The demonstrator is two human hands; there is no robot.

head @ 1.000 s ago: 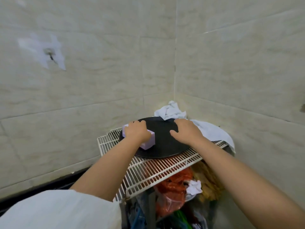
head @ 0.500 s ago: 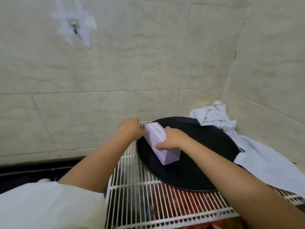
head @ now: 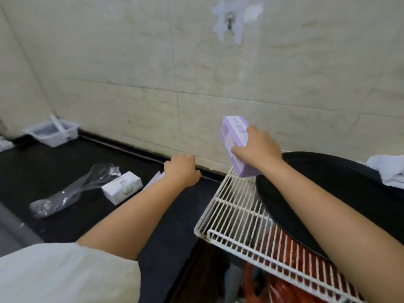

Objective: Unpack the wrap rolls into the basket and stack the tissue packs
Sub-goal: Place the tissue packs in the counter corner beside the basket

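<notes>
My right hand (head: 256, 149) grips a lilac tissue pack (head: 235, 136) and holds it tilted in the air above the far left corner of a white wire rack (head: 231, 206). My left hand (head: 181, 169) hovers over the black counter (head: 65, 226) near the wall, fingers loosely curled and holding nothing I can see. A white edge (head: 156, 179) peeks out beside its wrist. A white tissue pack (head: 122, 188) lies on the counter left of that hand. A white plastic basket (head: 52, 132) stands far left against the wall.
A crumpled clear plastic wrapper (head: 72, 191) lies on the counter beside the white pack. A round black tray (head: 328, 193) rests on the rack, with a white cloth (head: 389, 171) behind it. Red bags (head: 284, 270) sit under the rack. Tiled walls close the back.
My right hand has lifted the lilac pack off the black tray and carried it left. My left hand let go of the pack and moved left over the counter. The view swung left.
</notes>
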